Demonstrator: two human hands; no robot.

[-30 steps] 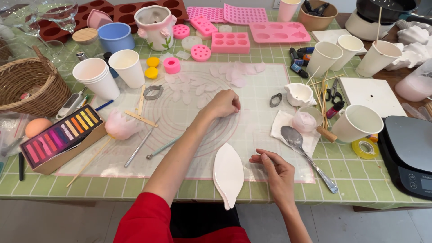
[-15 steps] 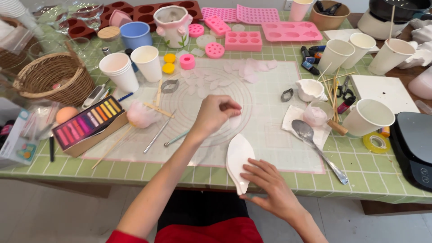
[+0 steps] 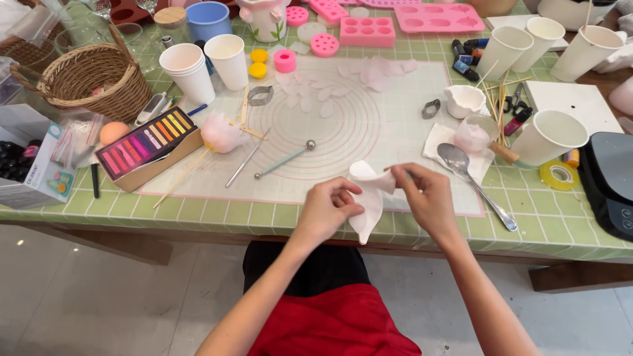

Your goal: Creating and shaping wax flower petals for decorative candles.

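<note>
The work surface was a green-checked table [image 3: 277, 214] carrying a white silicone mat [image 3: 343, 125] printed with pink circles. Near the mat's far edge lay a scatter of small pale pink petals [image 3: 369, 69], already cut and thinned by the look of them; beside the chalk box lay a ruffled pink flower on a stick [image 3: 221, 132], judged finished or nearly so. The large white petal [image 3: 366, 198] was off the mat, held in the air over the near table edge, its top curled over. Shaping of this piece was judged to be in hand and not complete; it had not been coloured or attached to anything.

Containers, largest first. The wicker basket [image 3: 89, 79] held contents too dark to identify. The open box of pastel chalks [image 3: 148, 146] held a full row of coloured sticks. The white paper cup [image 3: 547, 135] at the right showed a pale interior; contents could not be determined. The small white fluted cup [image 3: 465, 100] appeared empty.

The left hand [image 3: 330, 211] pinched the petal's left edge between thumb and fingertips, remaining fingers curled. The right hand [image 3: 425, 198] pinched the curled upper corner between thumb and forefinger. A ball-ended tool [image 3: 283, 160] and a metal spoon [image 3: 471, 181] lay untouched.
</note>
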